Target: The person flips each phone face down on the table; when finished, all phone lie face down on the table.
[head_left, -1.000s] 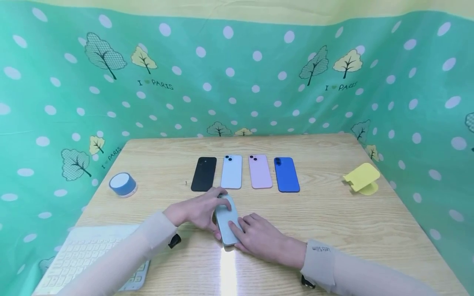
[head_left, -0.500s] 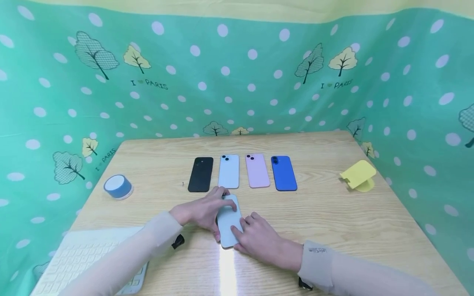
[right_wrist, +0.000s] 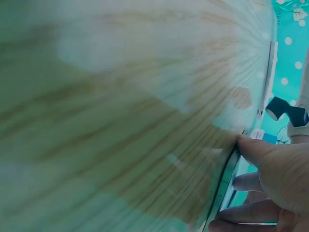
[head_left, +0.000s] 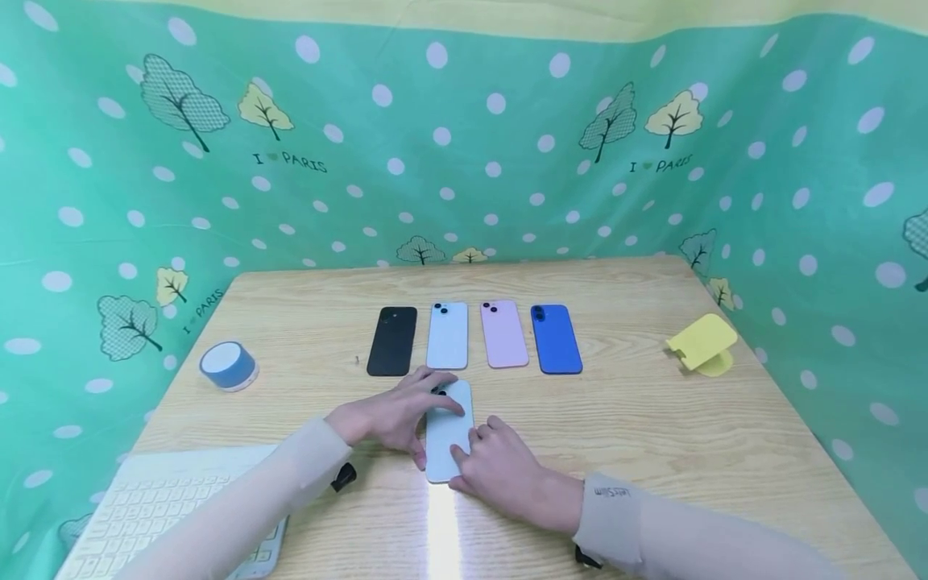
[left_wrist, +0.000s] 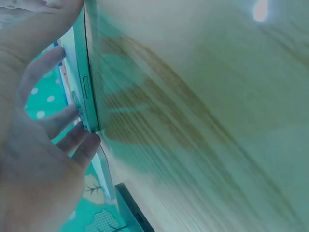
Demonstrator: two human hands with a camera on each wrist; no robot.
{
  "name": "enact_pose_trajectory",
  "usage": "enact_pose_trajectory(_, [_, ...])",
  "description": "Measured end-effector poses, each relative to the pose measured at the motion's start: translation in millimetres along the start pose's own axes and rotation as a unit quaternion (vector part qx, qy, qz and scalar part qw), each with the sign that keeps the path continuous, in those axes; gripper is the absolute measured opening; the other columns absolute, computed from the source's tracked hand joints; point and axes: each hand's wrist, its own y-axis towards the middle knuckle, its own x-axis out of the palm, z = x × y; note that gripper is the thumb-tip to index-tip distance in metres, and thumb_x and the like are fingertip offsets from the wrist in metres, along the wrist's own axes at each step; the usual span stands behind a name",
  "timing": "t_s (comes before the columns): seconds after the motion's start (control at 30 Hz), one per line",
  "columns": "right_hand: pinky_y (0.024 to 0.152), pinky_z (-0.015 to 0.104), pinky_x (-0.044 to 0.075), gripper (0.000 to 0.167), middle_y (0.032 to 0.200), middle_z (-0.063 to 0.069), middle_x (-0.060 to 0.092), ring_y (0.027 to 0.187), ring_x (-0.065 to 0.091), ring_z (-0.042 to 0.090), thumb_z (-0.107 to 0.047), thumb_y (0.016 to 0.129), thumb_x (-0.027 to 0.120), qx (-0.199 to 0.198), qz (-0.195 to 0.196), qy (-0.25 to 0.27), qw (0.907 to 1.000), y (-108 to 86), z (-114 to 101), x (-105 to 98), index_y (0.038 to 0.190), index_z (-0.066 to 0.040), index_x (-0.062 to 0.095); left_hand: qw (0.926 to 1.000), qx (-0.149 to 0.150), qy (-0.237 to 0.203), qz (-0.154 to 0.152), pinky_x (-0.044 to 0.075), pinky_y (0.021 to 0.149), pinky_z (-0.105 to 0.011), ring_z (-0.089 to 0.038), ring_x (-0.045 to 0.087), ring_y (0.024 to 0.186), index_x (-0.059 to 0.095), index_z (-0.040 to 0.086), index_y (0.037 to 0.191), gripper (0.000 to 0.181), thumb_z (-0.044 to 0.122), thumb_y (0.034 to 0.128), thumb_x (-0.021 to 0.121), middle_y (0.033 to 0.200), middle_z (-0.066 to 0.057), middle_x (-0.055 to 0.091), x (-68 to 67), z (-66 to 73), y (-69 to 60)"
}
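A pale blue smartphone (head_left: 444, 439) lies back-up on the table near its middle, between both hands. My left hand (head_left: 399, 412) holds it from the left: the thumb is by the long left edge, and other fingers reach over the camera corner and the top end. In the left wrist view those fingertips meet the phone's edge (left_wrist: 84, 87). My right hand (head_left: 503, 471) grips the lower right part, one finger on the back and the thumb at the bottom corner. The right wrist view shows its fingers along the phone's side (right_wrist: 224, 186).
Beyond the hands lie a black phone (head_left: 393, 341), a light blue phone (head_left: 448, 337), a pink phone (head_left: 505, 335) and a blue phone (head_left: 557, 340) in a row. A white keyboard (head_left: 163, 487) is front left, a blue round speaker-like object (head_left: 228, 366) behind it. A yellow phone stand (head_left: 702, 344) is at right.
The held smartphone has turned from slightly slanted to nearly straight, in line with the row. My left fingers have spread a little, showing its camera. The head view has shifted slightly.
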Motion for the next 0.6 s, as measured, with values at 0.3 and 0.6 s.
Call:
enact_pose_trajectory(0.3, [0.085, 0.033, 0.060, 0.052, 0.098, 0.002, 0.082, 0.092, 0.077, 0.014, -0.063, 0.101, 0.054, -0.010, -0.009, -0.009, 0.9999, 1.5, 4.6, -4.1, 0.120, -0.022, 0.079, 0.9997, 0.006, -0.017, -0.017, 0.038, 0.120, -0.061, -0.039, 0.035, 0.150, 0.064, 0.025, 0.140, 0.088, 0.035, 0.0601, 0.100, 0.168, -0.018, 0.033, -2.1, 1.5, -0.4])
enact_pose_trajectory(0.6, [0.092, 0.041, 0.061, 0.043, 0.118, 0.007, 0.079, 0.107, 0.076, 0.025, -0.043, 0.105, 0.056, 0.018, 0.014, 0.138, 0.9901, 0.4, 49.5, -9.0, 0.127, -0.010, 0.072, 0.9996, -0.016, -0.023, -0.012, 0.029, 0.122, -0.067, -0.044, 0.032, 0.155, 0.055, 0.019, 0.149, 0.095, 0.042, 0.0667, 0.096, 0.169, -0.017, 0.034, -14.8, -4.4, -3.0])
